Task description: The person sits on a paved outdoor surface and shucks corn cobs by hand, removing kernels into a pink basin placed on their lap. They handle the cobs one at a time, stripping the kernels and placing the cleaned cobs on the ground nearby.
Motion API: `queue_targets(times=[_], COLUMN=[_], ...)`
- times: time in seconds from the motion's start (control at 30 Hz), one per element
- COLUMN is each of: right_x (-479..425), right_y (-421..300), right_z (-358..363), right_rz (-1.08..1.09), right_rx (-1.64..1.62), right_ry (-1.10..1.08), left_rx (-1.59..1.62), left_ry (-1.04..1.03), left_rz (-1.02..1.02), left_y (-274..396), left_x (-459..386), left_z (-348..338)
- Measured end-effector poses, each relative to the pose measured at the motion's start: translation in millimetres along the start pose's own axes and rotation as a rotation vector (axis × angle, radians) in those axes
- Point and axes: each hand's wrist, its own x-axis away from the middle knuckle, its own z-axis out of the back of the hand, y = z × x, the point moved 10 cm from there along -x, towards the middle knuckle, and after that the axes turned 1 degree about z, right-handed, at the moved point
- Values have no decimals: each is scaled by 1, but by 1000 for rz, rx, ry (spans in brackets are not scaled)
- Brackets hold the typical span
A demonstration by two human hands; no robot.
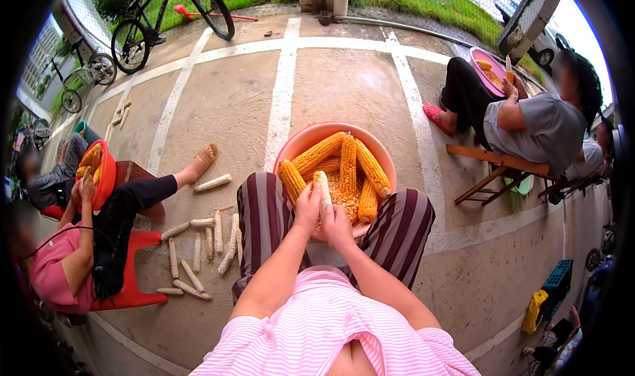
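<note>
Both my hands hold one mostly stripped corn cob [323, 190], with a few yellow kernels at its top end. My left hand [308, 206] grips its left side. Lower on the cob, my right hand [338, 223] wraps around its right side. The cob is above a pink plastic basin [333, 128] between my knees. Inside the basin, several yellow ears of corn [348, 162] lie around and over loose corn kernels [338, 185]. My hands cover part of the basin's near side.
Several bare cobs [197, 252] lie on the concrete floor [347, 88] to my left. A person with a red basin [111, 172] sits left, by a red stool [131, 257]. At right, a person on a wooden chair [496, 160] holds a pink basin [474, 56]. A bicycle [163, 18] stands ahead.
</note>
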Motion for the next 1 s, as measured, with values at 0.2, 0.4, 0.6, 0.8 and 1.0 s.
queue_targets(times=[0.2, 0.4, 0.6, 0.8, 1.0], right_x=[0, -7, -1, 0, -1], right_y=[7, 15, 8, 2, 8], right_z=[-5, -9, -6, -10, -8], right_rz=[-43, -186, -332, -197, -166], right_rx=[-143, -474, -635, -369, -169], right_ry=[-6, -35, -79, -97, -59], left_rx=[94, 74, 124, 245, 258], left_ry=[-40, -111, -207, -278, -246], left_rz=[106, 275, 282, 368, 351], left_y=[1, 7, 10, 3, 1], left_x=[4, 29, 32, 32, 31], left_z=[-1, -23, -33, -37, -35])
